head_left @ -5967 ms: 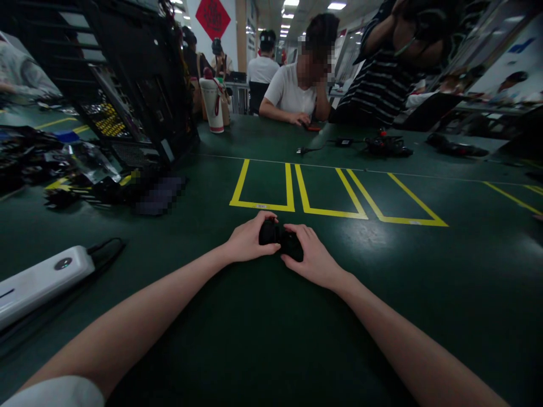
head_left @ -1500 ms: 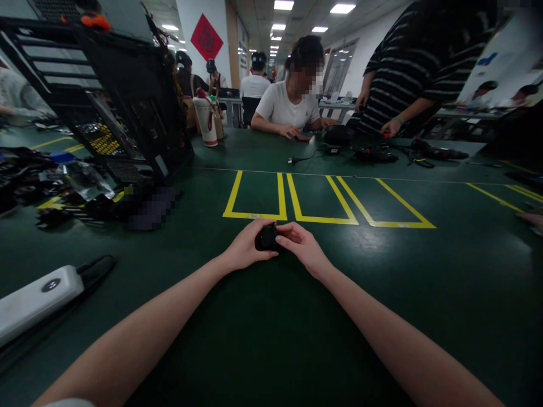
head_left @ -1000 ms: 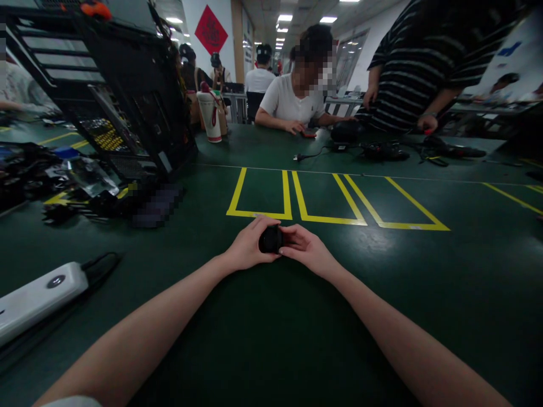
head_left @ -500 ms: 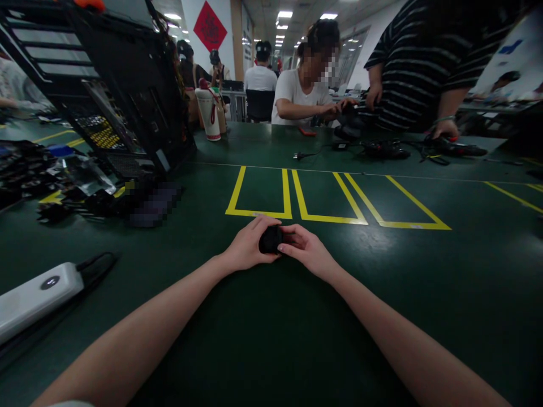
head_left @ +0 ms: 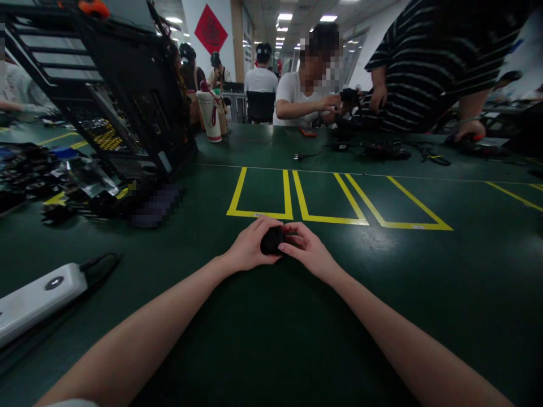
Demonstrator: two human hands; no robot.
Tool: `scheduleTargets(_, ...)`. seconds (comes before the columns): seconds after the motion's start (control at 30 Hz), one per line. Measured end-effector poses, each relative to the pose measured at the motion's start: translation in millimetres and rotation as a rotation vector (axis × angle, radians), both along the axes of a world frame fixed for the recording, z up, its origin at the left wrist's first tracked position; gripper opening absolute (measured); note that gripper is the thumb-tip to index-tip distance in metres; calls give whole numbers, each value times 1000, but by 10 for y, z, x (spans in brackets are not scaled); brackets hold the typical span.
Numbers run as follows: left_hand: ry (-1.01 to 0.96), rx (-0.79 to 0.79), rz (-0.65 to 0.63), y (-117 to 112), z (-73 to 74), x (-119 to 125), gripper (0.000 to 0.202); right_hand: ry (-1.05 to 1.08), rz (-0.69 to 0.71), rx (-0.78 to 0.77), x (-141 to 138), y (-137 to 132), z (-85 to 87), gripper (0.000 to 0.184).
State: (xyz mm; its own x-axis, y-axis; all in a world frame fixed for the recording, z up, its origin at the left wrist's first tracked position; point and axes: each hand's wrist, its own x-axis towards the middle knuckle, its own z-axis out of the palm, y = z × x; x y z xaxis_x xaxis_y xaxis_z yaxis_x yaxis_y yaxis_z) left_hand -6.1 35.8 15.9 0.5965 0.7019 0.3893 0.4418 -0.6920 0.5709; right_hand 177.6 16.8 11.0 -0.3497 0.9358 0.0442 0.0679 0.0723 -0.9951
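Note:
A small black rounded object [head_left: 272,241] sits between my two hands, just in front of the yellow tape marks; its exact kind cannot be made out. My left hand [head_left: 251,244] curves around its left side, thumb below and fingers above. From the right, my right hand [head_left: 309,249] holds its edge with the thumb and fingertips. Part of the object is hidden by the fingers. Both forearms reach in over the dark green table [head_left: 271,339].
Yellow tape outlines [head_left: 259,215] mark the table ahead. At left stand a black computer case [head_left: 144,107], a clear bottle [head_left: 91,175] and a white power strip [head_left: 42,302]. A paper cup [head_left: 210,116] is farther back. Across the table, two people [head_left: 303,102] handle dark devices and cables [head_left: 386,150].
My hands and the black object stay nearly in place. The view has shifted slightly. Across the table, the striped-sleeved person's hand has moved to the right.

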Motion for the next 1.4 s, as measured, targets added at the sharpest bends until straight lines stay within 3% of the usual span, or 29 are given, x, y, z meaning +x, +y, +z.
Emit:
scheduleTargets(0.23, 10, 11, 6, 4, -4, -3, 57, 28, 30, 40, 7, -19, -8, 28)
scheduleTargets(0.4, 0, 4, 0, -9, 12, -2, 57, 24, -19, 59, -25, -9, -35, 16)
scheduleTargets(0.67, -1, -21, 4, -2, 12, -4, 57, -72, -25, 72, -15, -43, 23, 28)
scheduleTargets(1.0, 7, 4, 10, 10, -2, -9, 58, 17, -35, 123, -46, -38, -68, 16)
scheduleTargets(1.4, -20, -12, 6, 1, 1, -6, 58, -4, -10, 117, -9, -23, -62, 26)
